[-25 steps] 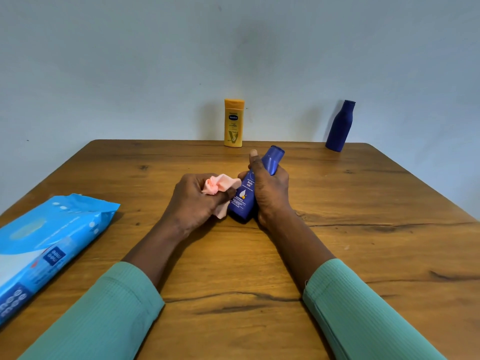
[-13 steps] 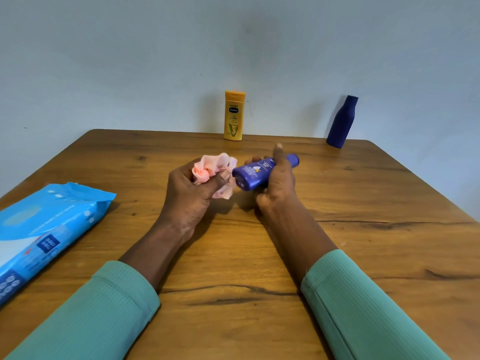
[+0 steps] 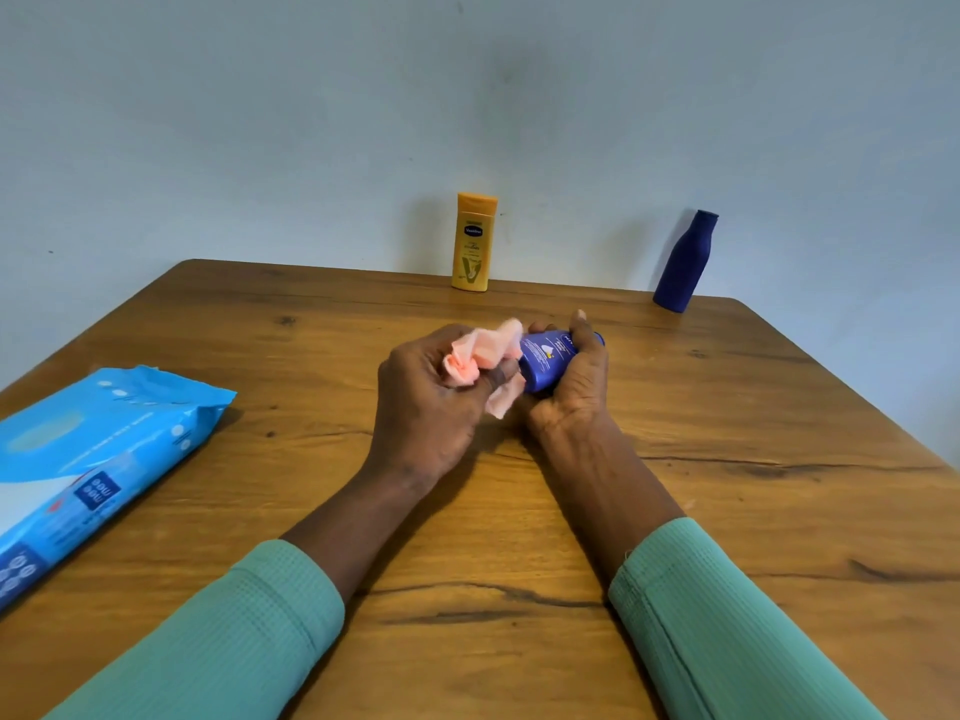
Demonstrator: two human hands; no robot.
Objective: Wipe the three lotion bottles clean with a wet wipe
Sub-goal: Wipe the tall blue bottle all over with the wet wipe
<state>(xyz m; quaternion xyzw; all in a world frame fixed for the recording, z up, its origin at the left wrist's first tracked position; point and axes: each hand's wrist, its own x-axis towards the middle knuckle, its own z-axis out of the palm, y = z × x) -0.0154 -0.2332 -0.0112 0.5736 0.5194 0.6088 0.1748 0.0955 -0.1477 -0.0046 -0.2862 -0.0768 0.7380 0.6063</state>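
The right hand [image 3: 574, 387] grips a small blue lotion bottle [image 3: 545, 358], lying on its side above the table [image 3: 727, 459]. The left hand [image 3: 431, 402] holds a crumpled pink wipe [image 3: 480, 358], touching the bottle's left end. A yellow bottle [image 3: 474, 242] and a dark blue bottle [image 3: 684, 262] stand upright at the far edge.

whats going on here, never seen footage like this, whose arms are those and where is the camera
There is no machine here. The single picture comes from a camera worn on a person's head, looking forward and down at their own two arms. The left hand grips a crumpled pink wet wipe at the bottom end of a small blue lotion bottle, which the right hand holds. On the wooden table, a yellow bottle and a dark blue bottle stand at the far edge. A blue pack of wipes lies on the left.
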